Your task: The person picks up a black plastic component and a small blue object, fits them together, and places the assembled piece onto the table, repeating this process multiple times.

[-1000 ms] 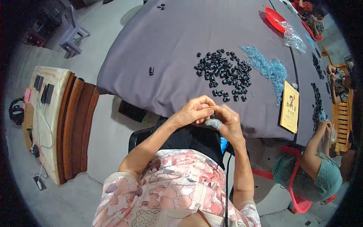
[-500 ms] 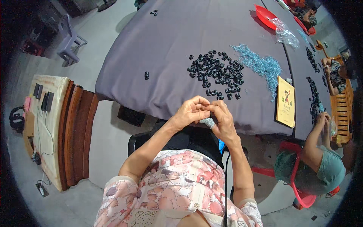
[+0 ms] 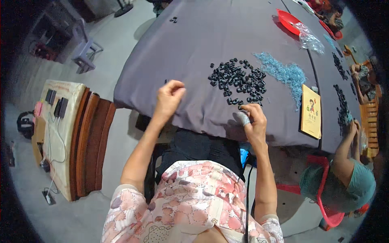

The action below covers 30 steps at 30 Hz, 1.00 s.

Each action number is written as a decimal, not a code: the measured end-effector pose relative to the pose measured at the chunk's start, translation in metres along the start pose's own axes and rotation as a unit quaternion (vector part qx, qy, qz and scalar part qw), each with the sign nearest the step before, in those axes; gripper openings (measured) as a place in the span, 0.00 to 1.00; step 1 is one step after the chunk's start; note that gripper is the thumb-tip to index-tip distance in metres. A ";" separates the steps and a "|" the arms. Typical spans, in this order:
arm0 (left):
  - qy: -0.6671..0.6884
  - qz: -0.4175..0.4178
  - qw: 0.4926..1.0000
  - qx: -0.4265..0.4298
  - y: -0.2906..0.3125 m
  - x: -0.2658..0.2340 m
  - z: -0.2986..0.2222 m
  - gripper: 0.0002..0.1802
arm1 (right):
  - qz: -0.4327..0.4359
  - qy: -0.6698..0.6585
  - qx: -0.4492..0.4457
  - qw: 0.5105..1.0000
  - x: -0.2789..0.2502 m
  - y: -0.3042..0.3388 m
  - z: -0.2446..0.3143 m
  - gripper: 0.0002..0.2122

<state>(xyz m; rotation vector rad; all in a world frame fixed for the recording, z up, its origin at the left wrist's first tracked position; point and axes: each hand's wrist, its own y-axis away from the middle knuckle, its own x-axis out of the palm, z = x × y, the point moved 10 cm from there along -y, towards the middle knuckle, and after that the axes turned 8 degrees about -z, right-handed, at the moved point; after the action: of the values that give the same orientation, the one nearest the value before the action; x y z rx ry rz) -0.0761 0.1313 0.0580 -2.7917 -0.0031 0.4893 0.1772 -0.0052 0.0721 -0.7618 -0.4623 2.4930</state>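
My left hand is over the near left part of the table, its fingers curled together. Whatever lies between them is hidden. A small black plastic part shows just past its fingertips. My right hand is at the near edge of a pile of small black plastic parts. Its fingers are bent with the thumb apart, and the index fingertip is at a black part. A pale grey wrap covers the thumb. Right of the pile spreads a heap of tiny shiny bluish pieces.
A yellow booklet lies near the right edge of the grey-covered table. Farther back are a red basin and a clear plastic bag. A co-worker in a green top sits at right. A stone-topped stand is at left.
My hands were together near the table's front edge and have separated. The left moved left and forward to the lone black part; the right moved right toward the pile.
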 end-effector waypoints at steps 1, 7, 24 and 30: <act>-0.038 -0.024 0.999 0.012 -0.010 -0.015 0.008 0.07 | -0.018 -0.002 0.005 1.000 -0.004 -0.003 -0.005 0.11; -0.225 -0.016 0.970 0.090 -0.031 -0.022 0.015 0.06 | -0.059 0.042 0.007 0.997 -0.018 -0.005 -0.024 0.06; -0.324 -0.067 0.925 0.187 -0.024 -0.014 0.013 0.10 | -0.120 0.209 0.061 0.969 -0.073 -0.025 -0.076 0.06; -0.321 -0.083 0.920 0.208 -0.023 -0.015 0.015 0.11 | -0.105 0.300 0.061 0.946 -0.065 -0.040 -0.083 0.05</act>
<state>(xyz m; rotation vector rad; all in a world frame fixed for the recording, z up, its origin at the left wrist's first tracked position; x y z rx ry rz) -0.0942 0.1566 0.0565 -2.0887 -0.2447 1.1787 0.2878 0.0070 0.0522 -1.2797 -0.1527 1.9401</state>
